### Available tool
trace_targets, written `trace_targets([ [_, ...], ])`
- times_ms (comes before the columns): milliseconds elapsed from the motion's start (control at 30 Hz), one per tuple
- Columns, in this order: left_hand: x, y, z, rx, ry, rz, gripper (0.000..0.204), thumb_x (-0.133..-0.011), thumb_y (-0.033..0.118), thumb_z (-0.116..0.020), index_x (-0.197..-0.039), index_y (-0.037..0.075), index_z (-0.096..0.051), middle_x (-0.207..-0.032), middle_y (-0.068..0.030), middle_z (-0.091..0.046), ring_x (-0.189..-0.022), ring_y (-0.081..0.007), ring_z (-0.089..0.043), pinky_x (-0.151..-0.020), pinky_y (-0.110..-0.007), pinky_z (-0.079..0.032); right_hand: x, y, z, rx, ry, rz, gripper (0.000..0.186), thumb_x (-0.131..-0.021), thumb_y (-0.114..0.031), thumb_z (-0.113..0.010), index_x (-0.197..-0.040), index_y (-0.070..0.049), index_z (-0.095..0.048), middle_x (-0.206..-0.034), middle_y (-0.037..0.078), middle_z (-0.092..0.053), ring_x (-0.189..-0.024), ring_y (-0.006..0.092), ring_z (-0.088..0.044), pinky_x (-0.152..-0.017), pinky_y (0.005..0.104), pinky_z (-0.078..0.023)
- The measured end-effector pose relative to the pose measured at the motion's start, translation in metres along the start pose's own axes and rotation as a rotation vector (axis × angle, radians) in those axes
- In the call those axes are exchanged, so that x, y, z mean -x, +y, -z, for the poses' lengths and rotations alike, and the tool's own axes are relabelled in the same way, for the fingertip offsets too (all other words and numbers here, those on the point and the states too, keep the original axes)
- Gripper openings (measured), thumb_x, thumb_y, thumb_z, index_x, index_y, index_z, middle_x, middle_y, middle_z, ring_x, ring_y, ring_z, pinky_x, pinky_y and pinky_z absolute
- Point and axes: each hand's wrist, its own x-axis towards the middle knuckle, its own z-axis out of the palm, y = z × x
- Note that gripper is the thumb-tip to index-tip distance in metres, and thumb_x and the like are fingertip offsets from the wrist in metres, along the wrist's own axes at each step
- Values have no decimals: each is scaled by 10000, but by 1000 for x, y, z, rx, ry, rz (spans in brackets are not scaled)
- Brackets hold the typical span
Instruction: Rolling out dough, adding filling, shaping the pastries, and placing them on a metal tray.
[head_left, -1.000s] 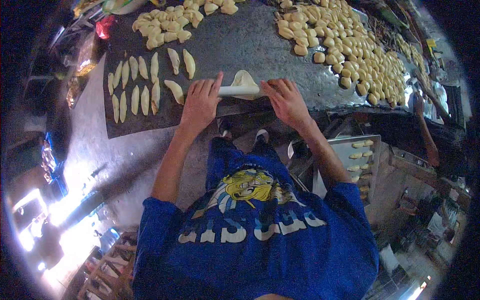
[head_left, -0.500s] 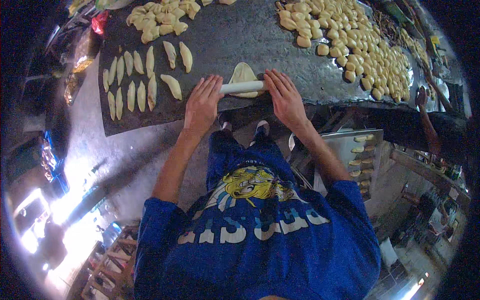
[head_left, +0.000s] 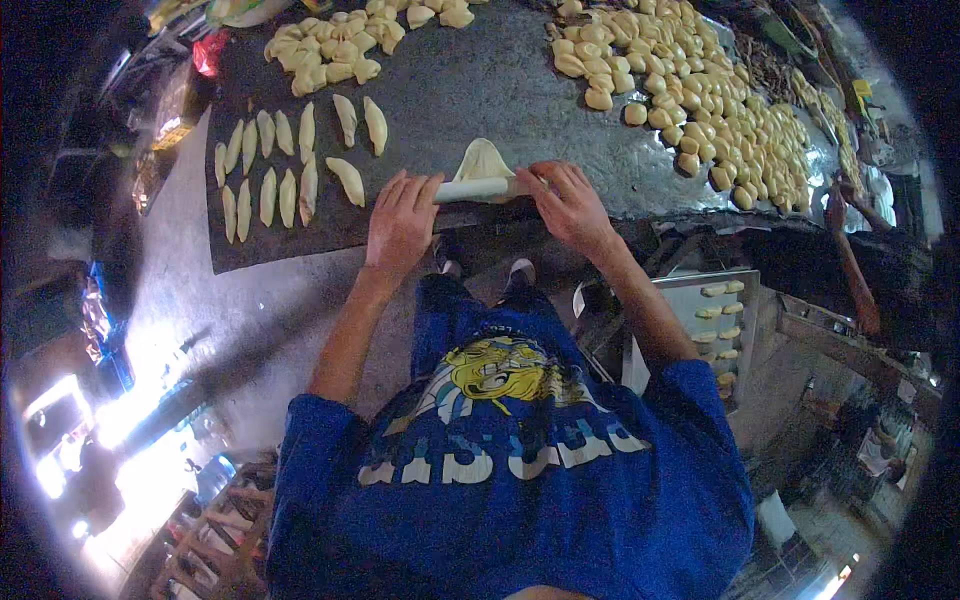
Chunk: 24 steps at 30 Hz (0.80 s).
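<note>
A white rolling pin [head_left: 468, 189] lies crosswise over a thin, pale flap of dough [head_left: 483, 160] at the front of the dark work table [head_left: 430, 110]. My left hand [head_left: 400, 220] has its fingers curved over the pin's left end. At the other end my right hand [head_left: 568, 208] grips the pin, fingertips beside the dough. Several long, tapered dough pieces [head_left: 345, 180] lie in rows on the left, the closest just beside my left hand. The part of the dough under the pin is hidden.
A pile of soft dough pieces [head_left: 330, 45] sits at back left, many round dough balls [head_left: 680, 110] at right. Below the table's right side stands a metal tray [head_left: 672, 318] with shaped pieces. A co-worker's arm [head_left: 853, 270] shows at far right, a red plastic item [head_left: 208, 55] at far left.
The pin and both my hands have shifted slightly toward me over the dough. The whole view has moved a little. The co-worker's arms at the right have changed position.
</note>
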Motion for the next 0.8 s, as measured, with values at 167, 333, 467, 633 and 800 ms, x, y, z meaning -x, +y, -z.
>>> trace_targets([
  [167,-7,7,22,81,210,75,558,-775,134,-684,-1303,79,-511,-1220,-120,-546,-1172,-285,-505,-1050,-440,-368,5,9,13,-69,-70,-159,497,-787,12,-616,-1274,-48,-533,-1096,141,-577,-959,302,-584,-826,401,-500],
  [333,-8,22,10,257,226,167,617,-765,188,-702,-1334,106,-478,-1277,-97,-498,-1200,-286,-466,-1031,-432,-366,15,38,20,-27,5,-558,412,-865,11,-559,-1270,-38,-504,-1143,178,-542,-950,346,-583,-806,395,-505],
  [467,-5,21,-10,215,50,143,506,-789,195,-683,-1264,120,-527,-1228,-66,-530,-1182,-275,-469,-1001,-425,-378,13,42,22,353,47,-412,405,-823,-9,-594,-1221,-30,-520,-1137,167,-540,-1031,369,-547,-867,439,-475],
  [633,-8,11,-23,239,25,80,262,-802,206,-667,-1045,114,-636,-1098,-22,-583,-1164,-245,-480,-969,-421,-387,-4,14,12,66,-34,-252,342,-771,-81,-643,-1107,-55,-587,-1140,126,-556,-1056,348,-510,-913,467,-434],
  [800,-12,9,-31,259,81,126,196,-794,190,-677,-970,108,-656,-1053,-25,-579,-1128,-258,-479,-947,-427,-380,-19,6,-6,-242,-98,-166,184,-781,-96,-660,-964,-81,-651,-968,84,-619,-968,316,-549,-896,436,-443],
])
